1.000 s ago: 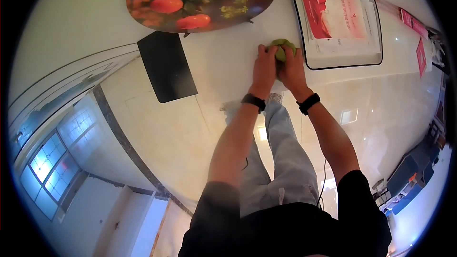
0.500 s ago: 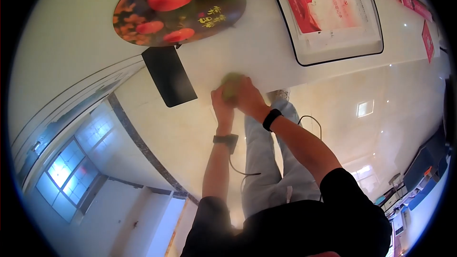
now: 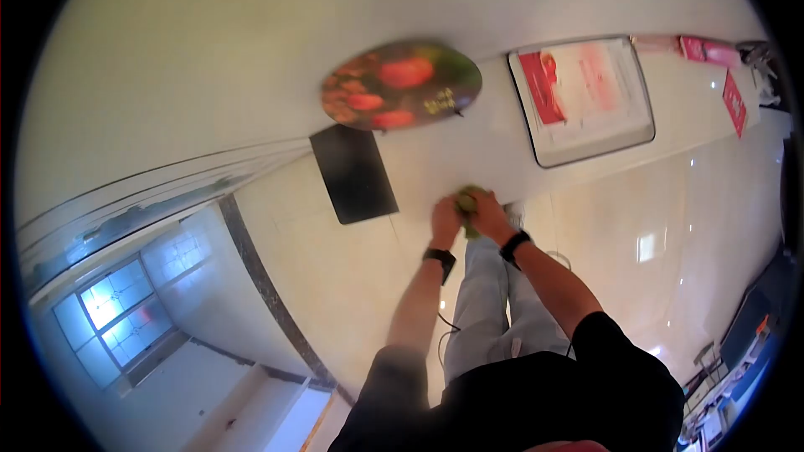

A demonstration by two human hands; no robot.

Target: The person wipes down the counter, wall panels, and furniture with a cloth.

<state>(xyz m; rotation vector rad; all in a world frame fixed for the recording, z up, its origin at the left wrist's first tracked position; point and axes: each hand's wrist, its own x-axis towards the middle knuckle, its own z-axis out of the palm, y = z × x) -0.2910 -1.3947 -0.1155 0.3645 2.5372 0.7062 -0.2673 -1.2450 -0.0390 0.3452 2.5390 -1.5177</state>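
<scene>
Between both hands is a bunched green cloth (image 3: 468, 201), with a lower bit hanging down beneath the fingers. My left hand (image 3: 446, 219) is closed on its left side, and my right hand (image 3: 490, 213) grips it from the right. The fine detail of the fingers is blurred. Both hands are in front of the white table's near edge, above my legs. A black flat panel (image 3: 353, 176) lies to the left of my left hand.
An oval picture board with red fruit (image 3: 402, 84) stands on the table beyond the panel. To its right lies a dark-rimmed tray (image 3: 590, 151) holding papers. Red and pink items (image 3: 710, 51) are at the far right. A window (image 3: 109, 310) shows lower left.
The camera view has shifted, so the table items appear lower. My hands have come nearer my body with the green cloth, which now hangs down more.
</scene>
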